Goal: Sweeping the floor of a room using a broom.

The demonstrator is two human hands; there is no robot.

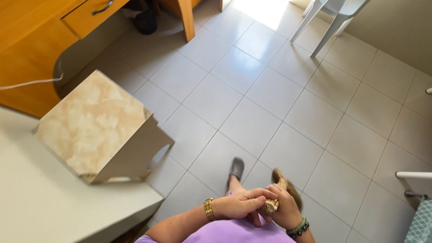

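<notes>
The object held in both hands is only partly identifiable: a short, tan, woven or rope-wrapped handle [272, 204] with a dark tuft or bristle end above it, most of it covered by fingers, so its kind cannot be determined. It sits low in the frame, in front of the purple-clad torso [234, 231], above the grey tiled floor [270, 94]. The right hand [283, 207], with a green bead bracelet [298, 227] at the wrist, is clenched around the handle from the right. The left hand [240, 204], with a gold watch [209, 209] at the wrist, is curled, its fingers laid across the handle's near end and touching the right hand. The forearms are cut off by the bottom edge. One grey shoe [236, 168] shows on the floor just beyond the hands; the other foot is hidden. A small marble-topped stool [96, 126] stands on a pale surface at the left. A wooden desk [36, 40] fills the upper left corner, and white chair legs [328, 22] are cut off at the top edge.
</notes>
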